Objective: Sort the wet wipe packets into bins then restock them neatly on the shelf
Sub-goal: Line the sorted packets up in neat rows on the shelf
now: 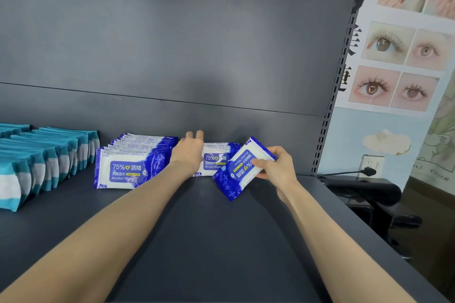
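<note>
Dark shelf (221, 241) fills most of the view. Right hand (275, 166), at 5 o'clock from frame centre, is clamped on a blue-white alcohol wipe packet (240, 170), thumb on its face and fingers behind. The packet is tilted, label upside down, its lower corner just over the shelf deck. At 9 o'clock of that packet stands a short row of same packets (216, 158), upright and facing front. Left hand (188, 151) reaches over the row's left end, fingers straight and apart. The fingertips are blurred, so contact with the row can't be told. At 9 o'clock of the left hand is a longer row of blue-white packets (128, 167), upright and tight. Teal packets (37, 167) stand in rows at frame 8 o'clock. Eye poster (398, 69) at 2 o'clock, plugged wall socket (370, 166) and black chair (369, 192) at 4 o'clock.
</note>
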`<state>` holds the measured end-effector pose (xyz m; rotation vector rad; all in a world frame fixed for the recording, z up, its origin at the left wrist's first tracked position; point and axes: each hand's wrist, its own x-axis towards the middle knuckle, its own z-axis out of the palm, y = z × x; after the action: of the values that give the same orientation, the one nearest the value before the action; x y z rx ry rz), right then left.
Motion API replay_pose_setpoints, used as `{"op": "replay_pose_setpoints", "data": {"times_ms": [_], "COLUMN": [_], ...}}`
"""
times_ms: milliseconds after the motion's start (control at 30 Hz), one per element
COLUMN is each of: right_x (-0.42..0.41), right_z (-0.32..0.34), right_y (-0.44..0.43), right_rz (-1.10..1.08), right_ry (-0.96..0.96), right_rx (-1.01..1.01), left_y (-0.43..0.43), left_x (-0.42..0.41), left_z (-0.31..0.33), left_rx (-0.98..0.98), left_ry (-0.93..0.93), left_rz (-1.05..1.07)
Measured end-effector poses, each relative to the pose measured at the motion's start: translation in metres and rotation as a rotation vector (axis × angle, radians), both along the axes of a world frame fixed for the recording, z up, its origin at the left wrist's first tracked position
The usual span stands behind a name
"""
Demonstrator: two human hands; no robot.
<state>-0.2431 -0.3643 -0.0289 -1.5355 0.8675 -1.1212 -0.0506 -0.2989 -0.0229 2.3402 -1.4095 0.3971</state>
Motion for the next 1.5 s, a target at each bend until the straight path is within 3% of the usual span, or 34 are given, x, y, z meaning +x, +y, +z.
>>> {"op": "replay_pose_setpoints", "data": {"times_ms": [67, 133, 267, 367, 500, 567, 733, 900, 1100, 1333, 1500], "right_x": [0.003, 0.008, 0.020, 0.022, 0.018, 0.020, 0.024, 0.033, 0.050, 0.063, 0.057], "right_z": [0.001, 0.005, 0.020, 0.026, 0.017, 0.013, 0.015, 0.011, -0.005, -0.015, -0.019], "right_y": [0.000, 0.001, 0.010, 0.014, 0.013, 0.009, -0.006, -0.017, -0.025, -0.024, -0.028], "right_rz": [0.024, 0.058, 0.132, 0.217, 0.385, 0.362, 0.217, 0.008, -0.021, -0.107, 0.017], "right_ry": [0.004, 0.009, 0.008, -0.017, 0.397, 0.354, 0.302, 0.446, 0.606, 0.653, 0.783], "right_rx": [-0.023, -0.052, -0.117, -0.067, 0.028, 0.030, -0.075, -0.217, -0.267, -0.443, -0.496], "left_y": [0.002, 0.007, 0.019, 0.028, 0.033, 0.032, 0.030, 0.025, 0.022, 0.001, -0.006], "left_x": [0.003, 0.004, -0.002, 0.003, 0.010, 0.011, 0.012, 0.011, 0.008, 0.018, 0.023], "left_z": [0.005, 0.015, 0.038, 0.046, 0.036, 0.029, 0.033, 0.027, 0.022, -0.003, -0.005], "left_rx": [-0.114, -0.249, -0.052, -0.052, -0.205, -0.186, -0.108, 0.031, 0.041, 0.242, 0.251], "left_ry": [-0.034, 0.141, 0.534, 0.689, 0.914, 0.938, 0.509, 0.220, -0.154, -0.327, -0.360], "left_rz": [-0.059, -0.266, -0.599, -0.618, -0.551, -0.462, -0.293, -0.183, -0.152, -0.191, -0.194]}}
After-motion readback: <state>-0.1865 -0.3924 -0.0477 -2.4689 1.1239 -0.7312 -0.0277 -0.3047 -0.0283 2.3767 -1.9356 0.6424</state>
